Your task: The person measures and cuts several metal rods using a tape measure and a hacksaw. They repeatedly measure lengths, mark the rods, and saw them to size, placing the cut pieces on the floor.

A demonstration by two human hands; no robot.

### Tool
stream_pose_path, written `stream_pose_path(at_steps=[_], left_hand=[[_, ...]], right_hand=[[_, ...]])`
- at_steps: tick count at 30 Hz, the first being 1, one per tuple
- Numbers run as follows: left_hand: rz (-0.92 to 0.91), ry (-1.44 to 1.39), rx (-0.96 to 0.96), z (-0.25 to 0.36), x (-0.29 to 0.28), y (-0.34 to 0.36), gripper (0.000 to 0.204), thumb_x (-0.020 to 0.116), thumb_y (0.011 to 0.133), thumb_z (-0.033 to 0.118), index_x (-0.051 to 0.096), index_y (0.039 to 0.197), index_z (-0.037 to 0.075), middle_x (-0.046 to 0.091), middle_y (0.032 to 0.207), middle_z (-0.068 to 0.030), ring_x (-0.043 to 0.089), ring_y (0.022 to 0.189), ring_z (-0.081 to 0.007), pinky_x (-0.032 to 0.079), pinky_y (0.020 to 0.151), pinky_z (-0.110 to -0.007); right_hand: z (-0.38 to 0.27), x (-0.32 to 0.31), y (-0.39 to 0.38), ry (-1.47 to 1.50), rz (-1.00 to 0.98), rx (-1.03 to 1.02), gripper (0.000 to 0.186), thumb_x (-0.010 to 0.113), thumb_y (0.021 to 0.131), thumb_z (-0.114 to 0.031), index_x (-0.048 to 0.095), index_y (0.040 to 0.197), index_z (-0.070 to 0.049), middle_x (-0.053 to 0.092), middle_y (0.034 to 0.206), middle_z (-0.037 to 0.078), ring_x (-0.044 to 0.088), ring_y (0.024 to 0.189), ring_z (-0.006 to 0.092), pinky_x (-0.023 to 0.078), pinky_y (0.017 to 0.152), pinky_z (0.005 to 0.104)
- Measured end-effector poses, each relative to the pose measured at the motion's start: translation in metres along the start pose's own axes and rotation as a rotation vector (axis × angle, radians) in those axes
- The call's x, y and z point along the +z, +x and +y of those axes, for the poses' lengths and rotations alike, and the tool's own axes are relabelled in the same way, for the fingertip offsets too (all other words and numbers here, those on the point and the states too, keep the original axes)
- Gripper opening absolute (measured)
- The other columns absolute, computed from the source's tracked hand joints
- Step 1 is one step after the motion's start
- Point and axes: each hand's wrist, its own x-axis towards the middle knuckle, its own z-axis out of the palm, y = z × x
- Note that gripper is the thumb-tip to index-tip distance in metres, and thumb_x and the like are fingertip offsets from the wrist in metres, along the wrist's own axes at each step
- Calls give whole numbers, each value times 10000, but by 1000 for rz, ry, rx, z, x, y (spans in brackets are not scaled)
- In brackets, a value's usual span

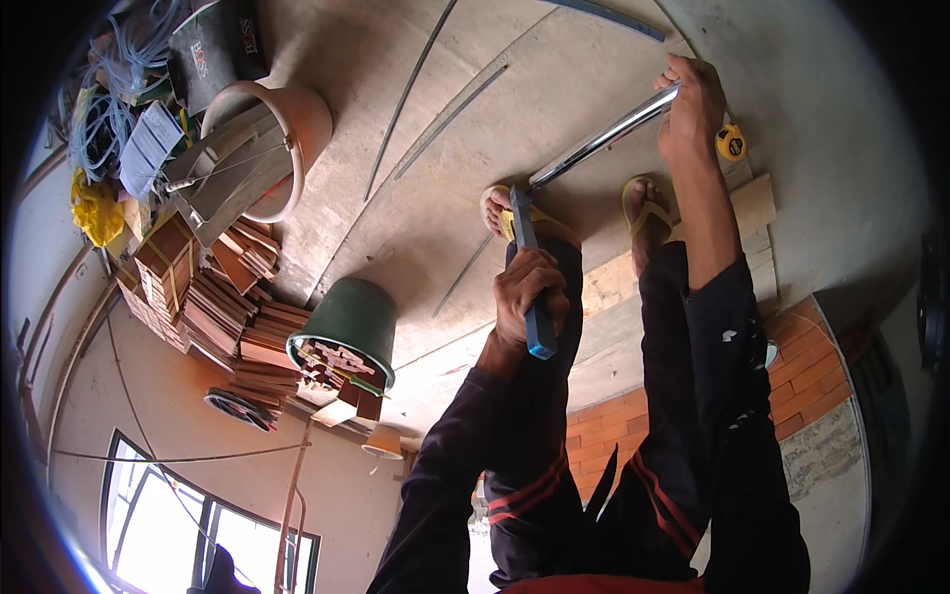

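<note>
My left hand [529, 292] grips a long blue-and-grey tool [537, 332]; its grey upper end is at the near end of a shiny metal bar [604, 139], by my left sandaled foot [497, 208]. I cannot tell if they touch. My right hand [693, 114] is closed around the bar's far end. A yellow tape measure [731, 142] is just right of that hand. My right foot [643, 208] rests in a sandal on the pale floor.
Thin strips [411, 99] lie on the floor [465, 40]. A green bucket [341, 312], stacked reddish tiles [158, 277], a pale tub [297, 148] and coiled tubing [104, 119] crowd the left. Boards [752, 198] lie at right, beside orange tiles [802, 366].
</note>
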Motion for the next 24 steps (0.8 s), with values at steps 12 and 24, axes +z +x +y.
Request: stream_pose_path(at_steps=[12,24], left_hand=[[-15,-6,18,0,6,-8,144,620,595,42,524,701,62,528,622,-76,587,669,-279,480,628,-358],[-23,14,30,1,5,-15,128,612,664,85,511,737,57,486,612,-75,572,645,-286,475,600,-366]], right_hand=[[-11,-2,-54,50,47,-101,132,649,733,-43,523,757,-73,492,745,37,492,708,155,414,715,284],[-19,-16,-107,95,-32,-155,126,622,771,-75,505,729,-58,475,698,32,477,720,133,368,758,286]])
